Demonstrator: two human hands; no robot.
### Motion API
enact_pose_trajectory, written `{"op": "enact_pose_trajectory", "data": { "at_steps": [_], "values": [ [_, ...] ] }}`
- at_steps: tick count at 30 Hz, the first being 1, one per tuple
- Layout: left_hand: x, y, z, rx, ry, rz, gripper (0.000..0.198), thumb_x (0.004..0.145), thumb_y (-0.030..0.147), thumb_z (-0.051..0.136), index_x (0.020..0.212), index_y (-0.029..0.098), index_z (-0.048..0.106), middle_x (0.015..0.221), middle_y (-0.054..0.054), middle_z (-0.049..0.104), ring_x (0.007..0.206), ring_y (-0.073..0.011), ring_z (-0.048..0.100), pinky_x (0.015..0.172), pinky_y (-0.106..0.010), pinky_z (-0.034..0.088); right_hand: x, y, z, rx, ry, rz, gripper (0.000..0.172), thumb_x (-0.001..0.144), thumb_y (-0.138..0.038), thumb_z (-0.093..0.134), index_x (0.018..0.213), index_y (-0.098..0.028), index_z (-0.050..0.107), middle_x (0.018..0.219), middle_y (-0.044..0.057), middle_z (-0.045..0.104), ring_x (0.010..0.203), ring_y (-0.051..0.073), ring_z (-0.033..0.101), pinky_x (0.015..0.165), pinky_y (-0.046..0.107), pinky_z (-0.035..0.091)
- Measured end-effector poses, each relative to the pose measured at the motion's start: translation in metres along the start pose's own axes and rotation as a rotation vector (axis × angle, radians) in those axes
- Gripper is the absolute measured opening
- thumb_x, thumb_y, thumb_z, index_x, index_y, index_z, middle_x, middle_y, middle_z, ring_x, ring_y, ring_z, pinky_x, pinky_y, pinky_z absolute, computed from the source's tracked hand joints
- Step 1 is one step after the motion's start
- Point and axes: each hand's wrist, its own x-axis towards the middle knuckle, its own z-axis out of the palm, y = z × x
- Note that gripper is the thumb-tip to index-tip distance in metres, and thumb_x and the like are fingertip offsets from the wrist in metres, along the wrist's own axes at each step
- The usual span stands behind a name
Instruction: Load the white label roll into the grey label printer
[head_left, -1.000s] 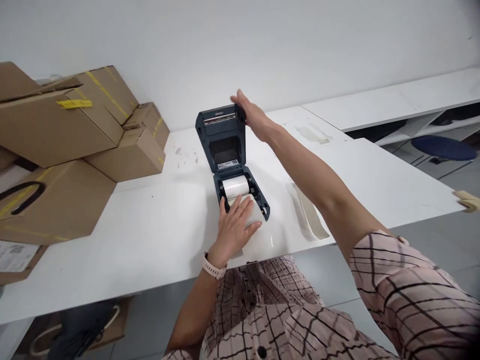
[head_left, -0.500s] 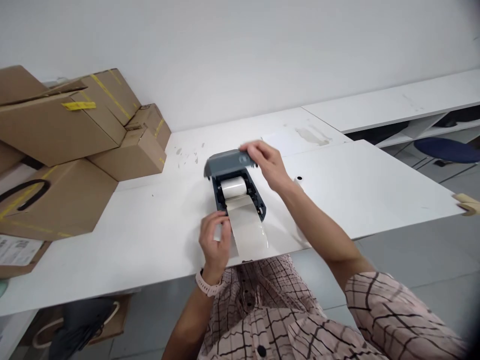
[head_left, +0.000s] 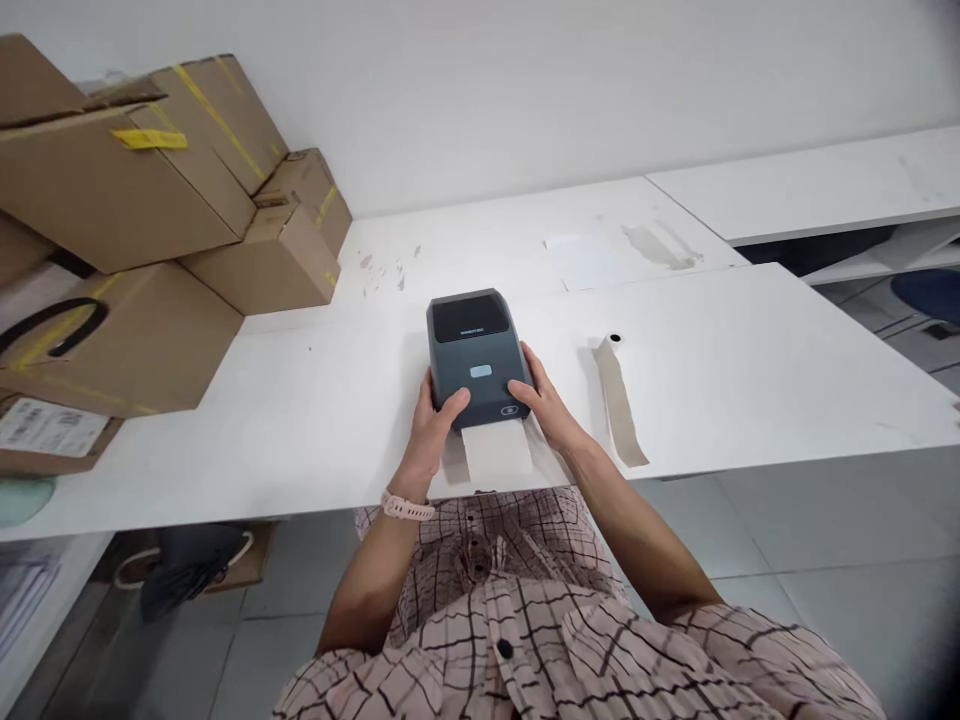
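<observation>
A dark grey label printer [head_left: 480,350] sits on the white table with its lid closed. From its front slot a strip of white label paper [head_left: 496,452] hangs toward the table's near edge. My left hand [head_left: 435,425] grips the printer's left front corner, thumb on top and fingers along the side. On the opposite corner, my right hand [head_left: 546,405] does the same, its thumb on the lid near a small round mark. The roll inside is hidden by the lid.
Right of the printer lies a small paper roll [head_left: 621,400] with its strip unrolled. A white sheet [head_left: 581,262] lies farther back. Cardboard boxes [head_left: 157,190] are piled on the left, and a blue stool [head_left: 930,295] stands at the far right.
The printer's lid, held up by my right hand before, is now down over the roll. My left hand has moved from beside the paper strip onto the printer's corner. The camera view has shifted.
</observation>
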Motion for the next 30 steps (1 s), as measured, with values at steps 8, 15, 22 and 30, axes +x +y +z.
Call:
{"op": "enact_pose_trajectory", "data": {
  "at_steps": [8,15,22,30],
  "values": [
    [0.003,-0.013,-0.003,0.029,0.053,0.063,0.069,0.086,0.047,0.075,0.148,0.025,0.051,0.154,-0.012,0.056,0.141,-0.0334,0.055,0.114,-0.047,0.049,0.001,0.022,0.009,-0.022,0.152,-0.145,0.095,0.08,-0.072,0.071,0.159,-0.029,0.037,0.167,0.009,0.038,0.151,0.036,0.04,0.126,0.059,0.033],
    [-0.001,-0.015,-0.006,0.045,0.011,0.099,0.072,0.085,0.049,0.076,0.148,0.024,0.05,0.152,-0.013,0.058,0.136,-0.0319,0.058,0.111,-0.044,0.051,-0.001,0.029,0.01,-0.087,0.19,-0.239,0.09,0.083,-0.071,0.066,0.157,-0.027,0.04,0.166,0.009,0.04,0.153,0.035,0.038,0.127,0.056,0.031],
    [0.006,-0.013,-0.007,0.033,0.016,0.092,0.068,0.085,0.049,0.077,0.144,0.024,0.053,0.145,-0.012,0.063,0.132,-0.0297,0.06,0.109,-0.043,0.051,0.004,0.029,0.011,-0.098,0.188,-0.2,0.086,0.086,-0.068,0.06,0.158,-0.027,0.037,0.166,0.01,0.041,0.149,0.034,0.045,0.123,0.054,0.039],
    [-0.063,-0.039,-0.003,0.243,0.271,-0.115,0.049,0.084,0.068,0.069,0.089,0.02,0.061,0.082,-0.002,0.06,0.071,-0.0149,0.057,0.067,-0.029,0.049,0.006,0.032,0.009,-0.03,0.18,-0.186,0.081,0.087,-0.064,0.064,0.155,-0.027,0.041,0.165,0.008,0.043,0.151,0.034,0.043,0.126,0.054,0.034]
  ]
}}
